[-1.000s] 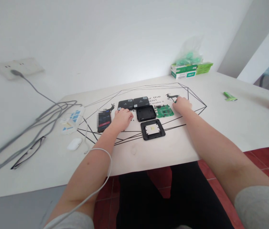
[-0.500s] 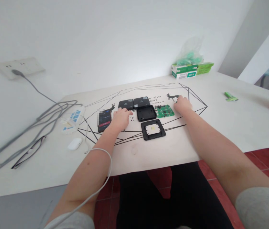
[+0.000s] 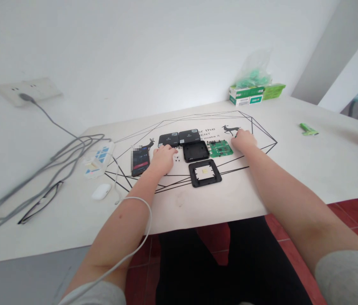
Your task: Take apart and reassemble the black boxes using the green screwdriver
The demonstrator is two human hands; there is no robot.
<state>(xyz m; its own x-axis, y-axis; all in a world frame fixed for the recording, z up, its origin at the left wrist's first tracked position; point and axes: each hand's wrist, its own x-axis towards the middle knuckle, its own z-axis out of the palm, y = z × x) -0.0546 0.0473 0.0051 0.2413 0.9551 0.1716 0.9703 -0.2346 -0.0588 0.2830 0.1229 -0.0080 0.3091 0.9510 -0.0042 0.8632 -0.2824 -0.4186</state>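
My left hand (image 3: 163, 159) rests on the table, fingers apart, between the phone (image 3: 140, 162) and a few tiny dark screws (image 3: 177, 159). My right hand (image 3: 244, 140) lies just right of a green circuit board (image 3: 221, 148); thumb and forefinger look apart, and its other fingers are partly hidden. Left of the board, touching or nearly so, sits an open black casing shell (image 3: 195, 151). In front of that is a black square cover (image 3: 205, 173) with a pale metal plate inside. Behind stand two closed black boxes (image 3: 168, 140) with printed labels, side by side.
A white cable crosses my left forearm. At left are a power strip (image 3: 101, 157), a white earbud case (image 3: 101, 191), glasses (image 3: 40, 203) and a coiled grey cable (image 3: 51, 163). Green-and-white boxes (image 3: 246, 92) stand at the back. A green wrapper (image 3: 308, 129) lies right.
The whole view has shifted very slightly. Both hands and the parts on the table keep their places.
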